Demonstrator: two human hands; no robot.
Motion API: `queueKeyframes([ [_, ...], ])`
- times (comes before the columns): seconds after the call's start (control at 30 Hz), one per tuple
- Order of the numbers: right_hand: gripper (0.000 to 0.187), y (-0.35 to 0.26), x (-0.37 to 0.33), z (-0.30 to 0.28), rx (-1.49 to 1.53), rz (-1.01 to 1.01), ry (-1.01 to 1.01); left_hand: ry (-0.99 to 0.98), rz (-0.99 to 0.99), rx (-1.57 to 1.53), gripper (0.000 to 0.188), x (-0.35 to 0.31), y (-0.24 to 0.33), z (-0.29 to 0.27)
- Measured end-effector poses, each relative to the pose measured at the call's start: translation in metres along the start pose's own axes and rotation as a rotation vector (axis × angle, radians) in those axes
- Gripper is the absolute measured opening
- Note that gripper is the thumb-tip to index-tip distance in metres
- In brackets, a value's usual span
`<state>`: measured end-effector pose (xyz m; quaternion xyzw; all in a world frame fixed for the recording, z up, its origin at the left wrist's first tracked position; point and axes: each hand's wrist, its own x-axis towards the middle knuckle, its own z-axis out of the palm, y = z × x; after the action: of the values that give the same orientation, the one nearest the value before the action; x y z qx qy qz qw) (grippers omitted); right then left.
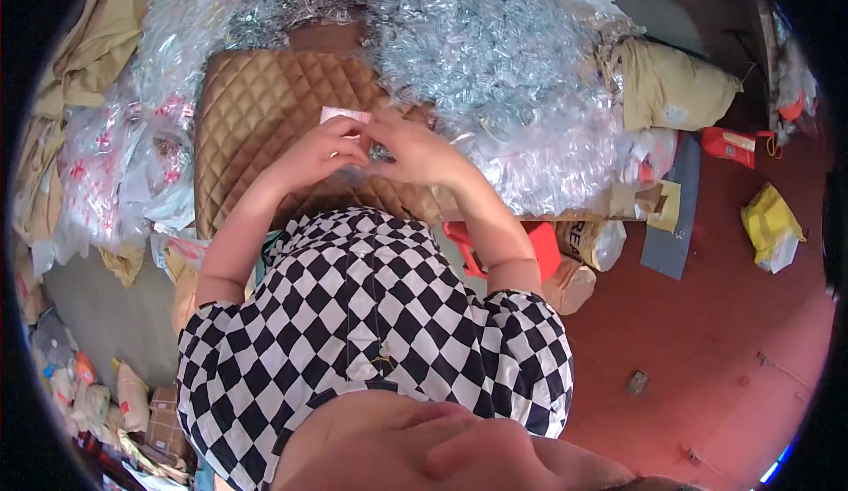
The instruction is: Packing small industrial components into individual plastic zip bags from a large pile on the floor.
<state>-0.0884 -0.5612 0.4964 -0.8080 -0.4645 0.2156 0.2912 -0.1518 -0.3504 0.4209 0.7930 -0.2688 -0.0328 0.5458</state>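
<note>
My two hands meet over the quilted pad [265, 111], close to my chest. My left hand [314, 151] and right hand [420, 151] have their fingers curled in and pressed together around a small clear packet [358, 171] with something dark and metallic inside it; I pinch it from both sides, fingertips nearly touching. A pale pink card [344, 115] shows just above my left knuckles, though I cannot tell whether I grip it or it only lies behind.

By my judgement I am in the middle of filling or closing one small packet. The next move calls for a fine, steady pinch, since the film is thin and slippery and the piece inside is tiny.

The pad is tan, soft and stitched in diamonds, lying flat on the bench. Beyond it rises a heap [477, 58] of shiny, crinkled clear packets holding small silvery parts, touching the pad's far edge. To my left lie more bags [115, 164] with red print. A red stool [543, 248] stands on the red floor [724, 332] under my right forearm.
</note>
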Motion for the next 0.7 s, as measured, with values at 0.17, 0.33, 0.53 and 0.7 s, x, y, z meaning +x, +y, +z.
queueKeyframes([
  [0.17,0.037,0.01,-0.029,0.01,-0.124,0.009,-0.19,-0.073,-0.074,-0.247,0.009,0.007,0.003,0.017],
  [0.33,0.048,0.002,-0.043,0.019,0.236,-0.017,0.262,0.017,0.033,-0.194,0.008,0.023,0.014,0.018],
  [0.53,0.025,0.045,-0.054,-0.009,-0.22,0.245,0.307,0.325,-0.04,-0.066,0.008,0.05,-0.009,0.006],
  [0.7,0.019,0.069,-0.121,-0.091,-0.008,0.429,0.863,0.174,-0.429,0.583,0.068,-0.03,-0.075,0.024],
])
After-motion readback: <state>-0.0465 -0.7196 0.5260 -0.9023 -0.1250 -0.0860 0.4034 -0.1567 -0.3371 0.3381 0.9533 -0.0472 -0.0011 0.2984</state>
